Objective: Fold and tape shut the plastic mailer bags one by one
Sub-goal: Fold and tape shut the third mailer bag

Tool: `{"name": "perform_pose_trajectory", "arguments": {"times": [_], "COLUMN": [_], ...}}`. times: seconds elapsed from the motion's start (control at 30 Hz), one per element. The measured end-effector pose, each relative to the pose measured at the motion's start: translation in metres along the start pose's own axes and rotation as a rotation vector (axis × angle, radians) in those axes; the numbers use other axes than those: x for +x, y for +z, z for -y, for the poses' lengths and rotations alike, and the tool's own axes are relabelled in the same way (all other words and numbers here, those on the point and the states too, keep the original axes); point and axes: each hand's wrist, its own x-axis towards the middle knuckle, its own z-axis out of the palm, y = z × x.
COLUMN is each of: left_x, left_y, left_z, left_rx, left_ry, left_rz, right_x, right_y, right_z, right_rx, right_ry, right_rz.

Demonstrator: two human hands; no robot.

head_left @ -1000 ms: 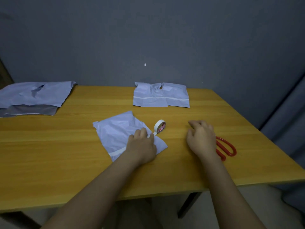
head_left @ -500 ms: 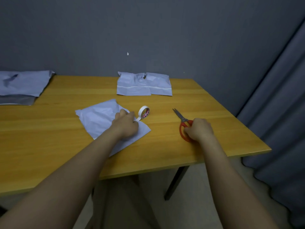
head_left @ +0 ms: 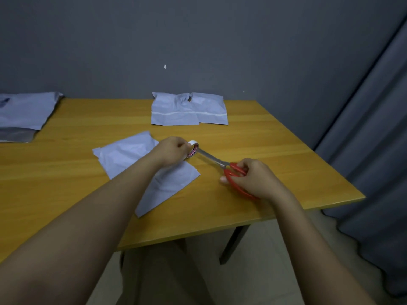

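Over the folded mailer bag (head_left: 141, 164) mid-worktop, the left hand (head_left: 174, 151) pinches the tape roll (head_left: 193, 149) taut; the right hand (head_left: 253, 179) grips red scissors (head_left: 222, 166), blades aimed at the roll, likely ready to snip.

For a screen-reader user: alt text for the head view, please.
The right hand holds red scissors, blades pointing at a tape roll in the left hand, above a folded mailer bag on a wooden table.
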Motion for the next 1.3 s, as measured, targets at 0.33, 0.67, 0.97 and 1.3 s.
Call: {"name": "perform_pose_trajectory", "arguments": {"times": [0.33,0.67,0.97,1.3], "left_x": [0.02,0.022,0.022,0.019], "left_y": [-0.024,-0.038,-0.041,-0.042], "left_z": [-0.003,-0.004,-0.002,-0.005], "left_rx": [-0.198,-0.225,-0.269,-0.275], "left_ry": [-0.019,0.042,0.055,0.06], "left_rz": [0.145,0.104,0.059,0.068], "right_x": [0.0,0.021,0.032,0.045], "right_y": [0.005,0.014,0.007,0.016], "right_z": [0.011,0.034,0.035,0.041], "right_rx": [-0.148,-0.063,-0.087,-0.074], "right_ry": [-0.016,-0.044,-0.024,-0.047], "right_rz": [0.135,0.135,0.163,0.183]}}
